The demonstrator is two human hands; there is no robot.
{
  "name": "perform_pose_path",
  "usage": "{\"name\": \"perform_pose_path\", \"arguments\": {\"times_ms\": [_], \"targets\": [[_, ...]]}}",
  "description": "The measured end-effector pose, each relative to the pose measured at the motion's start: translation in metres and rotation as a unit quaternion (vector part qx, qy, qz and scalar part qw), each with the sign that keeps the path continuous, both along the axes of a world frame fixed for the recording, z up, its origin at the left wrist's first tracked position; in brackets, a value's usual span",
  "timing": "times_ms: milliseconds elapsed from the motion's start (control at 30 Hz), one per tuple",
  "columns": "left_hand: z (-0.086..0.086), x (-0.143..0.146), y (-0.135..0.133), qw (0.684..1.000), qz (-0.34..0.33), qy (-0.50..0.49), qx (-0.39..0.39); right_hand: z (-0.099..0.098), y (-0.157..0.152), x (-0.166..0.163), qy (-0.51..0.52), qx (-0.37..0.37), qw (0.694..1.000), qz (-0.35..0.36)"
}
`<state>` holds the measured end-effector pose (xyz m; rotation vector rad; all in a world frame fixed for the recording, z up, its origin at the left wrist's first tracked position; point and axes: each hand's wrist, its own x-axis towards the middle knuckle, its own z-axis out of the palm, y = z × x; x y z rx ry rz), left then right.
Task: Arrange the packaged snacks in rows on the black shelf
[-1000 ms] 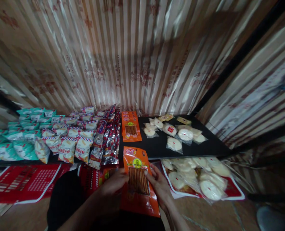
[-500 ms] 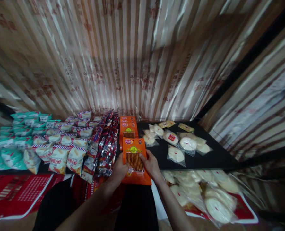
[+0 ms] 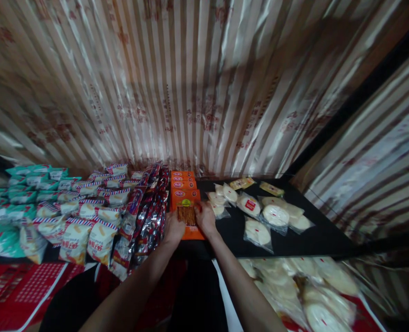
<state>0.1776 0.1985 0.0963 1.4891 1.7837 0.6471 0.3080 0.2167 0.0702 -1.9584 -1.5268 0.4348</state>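
An orange snack packet (image 3: 188, 215) with a clear window of brown sticks lies on the black shelf (image 3: 311, 237), at the front of a row of like orange packets (image 3: 183, 181). My left hand (image 3: 173, 229) grips its left edge, fingers closed on it. My right hand (image 3: 205, 219) presses on its right edge, fingers curled over the packet. Both forearms reach forward from the bottom of the view.
Left of the orange row stand dark foil packets (image 3: 149, 216), white striped packets (image 3: 87, 216) and teal packets (image 3: 7, 212). Clear bags of round white cakes (image 3: 265, 214) lie to the right. More cakes sit in a bag (image 3: 304, 288) below the shelf. A red printed box (image 3: 18, 288) is at lower left.
Both hands carried the orange packet forward from near my body to the shelf, where it now lies at the front of the orange row. The camera tilted slightly upward.
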Motion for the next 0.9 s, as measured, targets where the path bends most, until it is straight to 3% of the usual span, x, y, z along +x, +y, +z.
{"name": "perform_pose_path", "arguments": {"times_ms": [533,900], "targets": [[0.001,0.008,0.011,0.987,-0.024,0.155,-0.029,-0.003,0.019,-0.005,-0.078,-0.052,0.996,0.001],[-0.002,0.012,0.007,0.981,-0.017,0.194,-0.024,-0.005,0.011,-0.017,-0.153,-0.022,0.988,-0.013]]}}
